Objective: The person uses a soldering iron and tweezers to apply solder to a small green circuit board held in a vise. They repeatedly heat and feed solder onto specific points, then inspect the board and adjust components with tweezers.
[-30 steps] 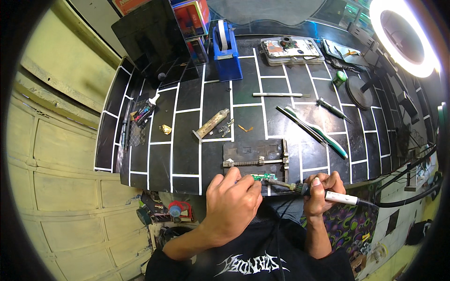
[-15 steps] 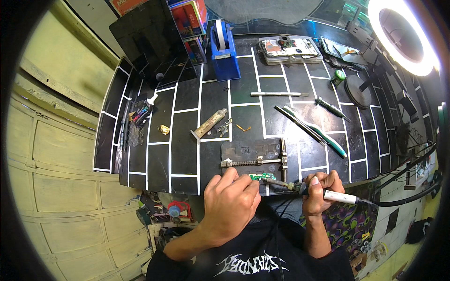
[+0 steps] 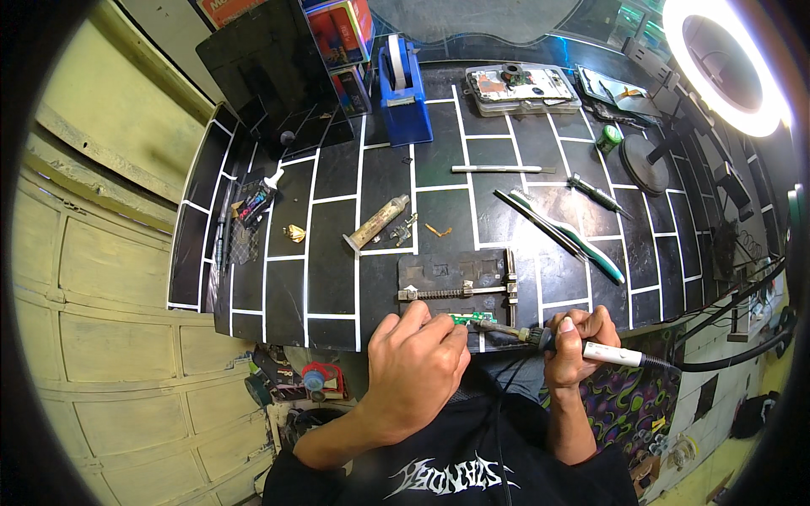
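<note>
Near the table's front edge, my right hand (image 3: 571, 352) is wrapped round a soldering iron (image 3: 614, 355) with a white handle and a black cable. Its tip points left and meets a small green circuit board (image 3: 483, 317), as far as I can see. The fingers of my left hand (image 3: 415, 361) are curled and pressed together at the board's left end, so part of it is hidden. Just beyond the board lies a dark board holder (image 3: 460, 291) with a metal clamp bar and a spring.
Beyond the holder lie a syringe (image 3: 377, 223), tweezers (image 3: 540, 223), a green-and-white brush (image 3: 601, 260), a screwdriver (image 3: 597, 196) and a silver pen-like tool (image 3: 498, 169). A blue tape dispenser (image 3: 407, 110) stands at the back. A lit ring lamp (image 3: 772, 101) hangs back right.
</note>
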`<state>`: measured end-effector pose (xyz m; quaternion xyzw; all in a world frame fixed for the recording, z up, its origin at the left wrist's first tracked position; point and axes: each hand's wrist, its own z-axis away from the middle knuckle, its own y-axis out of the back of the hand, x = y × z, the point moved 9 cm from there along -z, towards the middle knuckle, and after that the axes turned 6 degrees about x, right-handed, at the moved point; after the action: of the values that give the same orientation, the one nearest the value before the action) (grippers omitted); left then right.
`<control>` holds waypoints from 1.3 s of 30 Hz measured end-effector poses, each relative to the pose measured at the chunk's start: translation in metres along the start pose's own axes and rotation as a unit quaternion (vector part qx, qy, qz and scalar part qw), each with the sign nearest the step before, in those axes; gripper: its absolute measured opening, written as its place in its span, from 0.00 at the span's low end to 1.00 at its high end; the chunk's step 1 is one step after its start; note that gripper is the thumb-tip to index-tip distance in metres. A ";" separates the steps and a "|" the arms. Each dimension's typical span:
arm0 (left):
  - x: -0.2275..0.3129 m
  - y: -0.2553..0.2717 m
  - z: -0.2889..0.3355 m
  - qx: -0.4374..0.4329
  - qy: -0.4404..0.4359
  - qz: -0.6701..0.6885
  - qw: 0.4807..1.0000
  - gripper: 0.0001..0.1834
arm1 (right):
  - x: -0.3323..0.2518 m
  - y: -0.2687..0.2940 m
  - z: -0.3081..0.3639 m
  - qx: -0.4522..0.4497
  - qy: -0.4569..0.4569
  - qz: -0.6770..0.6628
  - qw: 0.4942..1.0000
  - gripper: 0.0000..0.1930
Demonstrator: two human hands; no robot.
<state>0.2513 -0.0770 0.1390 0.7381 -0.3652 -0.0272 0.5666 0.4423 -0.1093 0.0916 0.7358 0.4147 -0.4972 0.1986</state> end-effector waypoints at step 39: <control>-0.105 0.052 0.010 0.164 0.061 -0.203 0.963 0.10 | 0.019 0.002 -0.002 0.091 -0.075 -0.065 0.991 0.19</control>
<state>0.1436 -0.0304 0.1402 0.8798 -0.1718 -0.0369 0.4416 0.4486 -0.1013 0.0756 0.6832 0.3984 -0.5984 0.1282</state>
